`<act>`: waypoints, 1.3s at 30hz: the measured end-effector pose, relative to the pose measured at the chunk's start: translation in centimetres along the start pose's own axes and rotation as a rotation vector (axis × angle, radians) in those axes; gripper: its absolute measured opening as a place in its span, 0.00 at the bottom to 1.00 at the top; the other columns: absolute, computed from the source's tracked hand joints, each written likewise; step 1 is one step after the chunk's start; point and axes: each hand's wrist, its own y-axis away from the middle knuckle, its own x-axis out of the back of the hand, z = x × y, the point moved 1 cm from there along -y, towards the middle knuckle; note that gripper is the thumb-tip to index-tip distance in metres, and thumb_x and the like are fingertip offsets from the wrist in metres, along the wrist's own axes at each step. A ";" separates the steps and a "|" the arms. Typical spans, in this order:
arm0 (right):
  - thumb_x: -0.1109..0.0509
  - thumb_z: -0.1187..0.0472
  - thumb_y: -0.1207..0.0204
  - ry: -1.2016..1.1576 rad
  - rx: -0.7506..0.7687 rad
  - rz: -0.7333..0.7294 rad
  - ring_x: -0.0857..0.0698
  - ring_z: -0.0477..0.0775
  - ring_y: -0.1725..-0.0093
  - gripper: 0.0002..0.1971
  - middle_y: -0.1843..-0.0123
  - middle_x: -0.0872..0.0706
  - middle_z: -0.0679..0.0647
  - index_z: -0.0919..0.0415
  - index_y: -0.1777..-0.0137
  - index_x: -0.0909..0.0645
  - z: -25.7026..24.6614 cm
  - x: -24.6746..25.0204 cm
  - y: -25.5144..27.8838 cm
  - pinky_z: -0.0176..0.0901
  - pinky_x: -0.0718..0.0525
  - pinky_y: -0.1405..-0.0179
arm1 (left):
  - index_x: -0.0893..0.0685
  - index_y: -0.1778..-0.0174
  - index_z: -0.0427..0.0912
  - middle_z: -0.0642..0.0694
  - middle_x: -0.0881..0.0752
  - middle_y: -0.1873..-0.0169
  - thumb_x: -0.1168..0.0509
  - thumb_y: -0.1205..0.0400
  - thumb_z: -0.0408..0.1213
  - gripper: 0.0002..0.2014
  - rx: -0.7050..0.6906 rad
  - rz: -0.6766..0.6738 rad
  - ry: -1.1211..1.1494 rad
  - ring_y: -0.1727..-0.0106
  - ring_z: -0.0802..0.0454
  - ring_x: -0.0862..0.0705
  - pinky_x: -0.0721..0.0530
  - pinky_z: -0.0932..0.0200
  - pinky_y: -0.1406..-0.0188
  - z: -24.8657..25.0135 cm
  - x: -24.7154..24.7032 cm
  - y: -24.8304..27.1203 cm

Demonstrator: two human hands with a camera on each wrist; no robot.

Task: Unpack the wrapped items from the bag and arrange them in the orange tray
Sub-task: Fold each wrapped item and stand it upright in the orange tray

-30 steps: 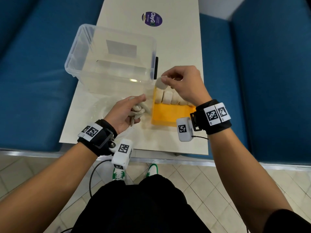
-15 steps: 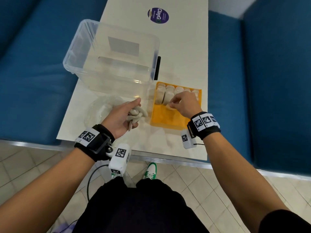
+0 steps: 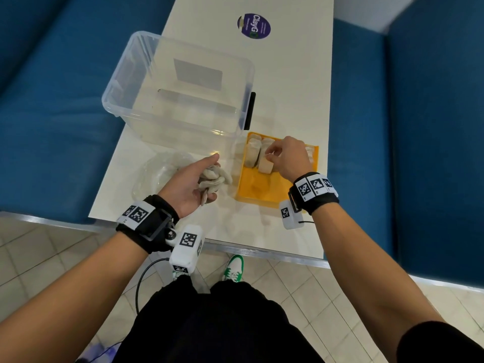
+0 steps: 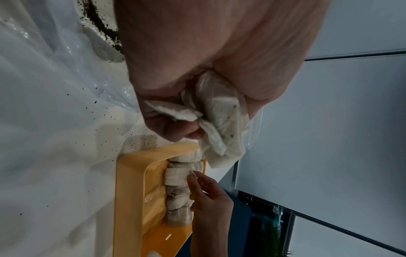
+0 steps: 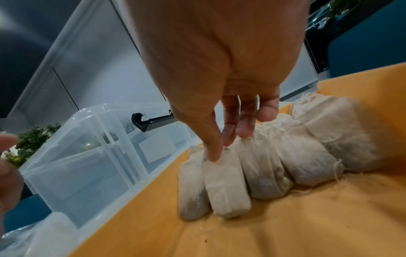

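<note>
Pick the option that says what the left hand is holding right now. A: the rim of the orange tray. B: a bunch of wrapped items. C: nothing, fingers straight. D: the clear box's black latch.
B: the left hand is curled round a bunch of wrapped items, held beside the orange tray, not touching it.

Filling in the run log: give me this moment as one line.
left hand: grips spare sachets | right hand: fingertips on sachet in row | orange tray: near half bare | bag: on table

The right hand [image 5: 228, 97] pinches one wrapped item [image 5: 226, 187] upright in the orange tray [image 5: 285, 229].
</note>
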 end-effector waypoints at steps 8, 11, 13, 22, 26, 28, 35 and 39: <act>0.20 0.60 0.24 -0.006 -0.026 0.045 0.14 0.50 0.54 0.02 0.54 0.12 0.50 0.54 0.54 0.10 0.3 -0.5 -0.5 0.47 0.11 0.50 | 0.21 0.58 0.43 0.50 0.17 0.75 0.34 0.11 0.47 0.14 0.017 -0.005 -0.003 0.69 0.52 0.35 0.34 0.60 0.69 0.5 -0.2 0.0; 0.19 0.59 0.25 -0.021 -0.026 0.056 0.14 0.50 0.54 0.03 0.55 0.12 0.49 0.54 0.54 0.11 0.3 -0.4 -0.6 0.46 0.11 0.50 | 0.21 0.58 0.44 0.48 0.17 0.71 0.32 0.12 0.48 0.14 0.053 -0.035 0.036 0.69 0.52 0.35 0.29 0.61 0.73 0.4 0.1 -0.5; 0.18 0.59 0.26 -0.030 -0.034 0.054 0.14 0.50 0.54 0.05 0.55 0.13 0.49 0.54 0.52 0.11 0.3 -0.4 -0.7 0.46 0.12 0.50 | 0.21 0.60 0.44 0.48 0.25 0.65 0.28 0.15 0.47 0.13 0.090 -0.069 0.111 0.63 0.51 0.43 0.28 0.59 0.70 0.3 0.4 -0.8; 0.25 0.61 0.23 -0.107 -0.040 0.180 0.15 0.44 0.57 0.02 0.58 0.12 0.46 0.54 0.53 0.11 0.0 0.9 0.7 0.28 0.21 0.59 | 0.20 0.56 0.41 0.45 0.24 0.66 0.33 0.17 0.31 0.03 0.088 -0.070 0.114 0.69 0.52 0.30 0.24 0.58 0.72 0.1 0.2 -1.4; 0.25 0.61 0.23 -0.205 -0.006 0.212 0.15 0.40 0.60 0.02 0.62 0.12 0.44 0.53 0.55 0.12 -1.3 1.7 2.2 0.20 0.25 0.62 | 0.16 0.46 0.40 0.43 0.14 0.61 0.32 0.13 0.33 0.02 0.063 -0.021 0.054 0.68 0.50 0.22 0.23 0.61 0.75 -0.1 -0.6 -1.6; 0.24 0.61 0.24 -0.315 0.021 0.163 0.16 0.38 0.61 0.01 0.60 0.11 0.45 0.55 0.55 0.11 -2.4 1.9 3.0 0.21 0.24 0.61 | 0.14 0.46 0.40 0.43 0.13 0.60 0.32 0.12 0.33 0.03 0.036 -0.004 0.033 0.68 0.51 0.21 0.23 0.62 0.75 -0.2 -0.8 -1.7; 0.31 0.39 0.17 -0.444 0.014 -0.301 0.14 0.43 0.68 0.20 0.62 0.07 0.50 0.56 0.52 0.11 -6.6 2.1 6.1 0.30 0.21 0.68 | 0.14 0.44 0.44 0.48 0.12 0.63 0.32 0.12 0.34 0.03 -0.030 -0.020 -0.017 0.70 0.55 0.21 0.26 0.63 0.74 -0.5 -1.3 -1.8; 0.26 0.46 0.18 -0.451 0.047 -0.337 0.12 0.48 0.69 0.16 0.63 0.06 0.50 0.61 0.51 0.11 -7.1 1.7 6.9 0.35 0.16 0.67 | 0.15 0.47 0.43 0.45 0.13 0.60 0.32 0.13 0.32 0.03 -0.046 -0.033 -0.009 0.67 0.54 0.19 0.24 0.63 0.73 -0.8 -1.1 -1.7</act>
